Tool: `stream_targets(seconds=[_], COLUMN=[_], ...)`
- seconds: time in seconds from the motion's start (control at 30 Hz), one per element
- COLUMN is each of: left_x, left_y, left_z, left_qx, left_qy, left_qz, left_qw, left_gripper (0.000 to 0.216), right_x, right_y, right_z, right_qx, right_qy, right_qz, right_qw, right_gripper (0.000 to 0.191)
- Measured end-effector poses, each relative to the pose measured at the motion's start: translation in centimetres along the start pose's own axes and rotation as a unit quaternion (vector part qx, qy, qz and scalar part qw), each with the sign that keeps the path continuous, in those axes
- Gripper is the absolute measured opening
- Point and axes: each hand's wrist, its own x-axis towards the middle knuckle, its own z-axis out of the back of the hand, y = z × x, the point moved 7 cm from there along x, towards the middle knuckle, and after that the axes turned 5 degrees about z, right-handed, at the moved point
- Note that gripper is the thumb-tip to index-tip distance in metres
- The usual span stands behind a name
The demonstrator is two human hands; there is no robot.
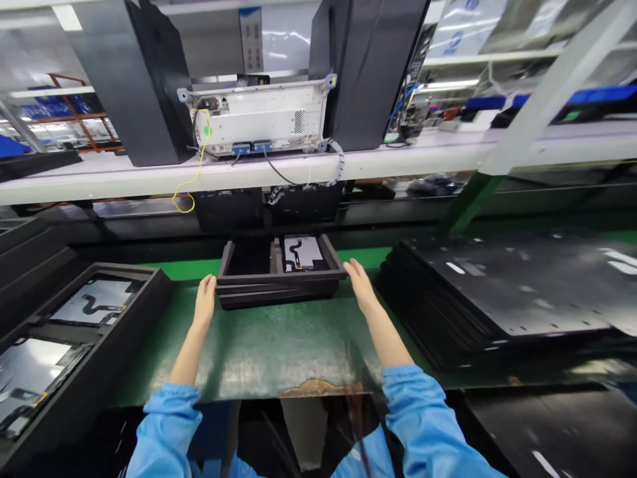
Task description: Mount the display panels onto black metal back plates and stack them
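A short stack of black two-compartment trays (279, 287) sits on the green mat (279, 345) ahead of me. Its right compartment holds a grey panel with a black flex cable (302, 253); its left compartment looks empty. My left hand (205, 300) rests against the stack's left front corner. My right hand (359, 284) touches its right front corner. The fingers of both hands are extended and neither clearly grips the tray. Both arms wear light blue sleeves.
A large black tray (149, 285) with similar grey panels lies at the left. A stack of flat black sheets (497, 299) fills the right. Behind, a white shelf (423, 159) carries a white instrument box (259, 119) between two black monitors.
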Motion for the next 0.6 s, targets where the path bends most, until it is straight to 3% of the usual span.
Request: stream_targets(seconds=[0.1,0.2,0.33,0.47,0.6], left_x=[3.2,3.5,2.1,1.4,1.6], left_y=[-0.8,-1.0,-0.9,-0.6,0.1], left_z=[-3.2,-4.3,-4.1,-2.8,-1.9], left_qx=[-0.021,-0.027,-0.042,-0.083,-0.15], left_qy=[-0.007,-0.048,-0.1,-0.131,-0.118], left_qz=[0.029,0.052,0.063,0.067,0.088], left_qw=[0.999,0.997,0.992,0.986,0.978], left_gripper=[0.057,0.055,0.045,0.045,0.044], right_x=[2.7,3.2,2.7,2.3,2.4], right_y=[-0.1,-0.9,-1.9,-1.5,-1.1], right_z=[-2.7,-3.7,-4.2,-5.4,-6.1], right_qx=[-0.008,-0.018,-0.003,0.023,0.069], right_qy=[0.035,0.028,0.006,0.024,0.062], right_qz=[0.01,0.031,0.046,0.051,0.036], right_qw=[0.999,0.999,0.999,0.998,0.995], right_gripper=[0.09,0.088,0.081,0.073,0.076])
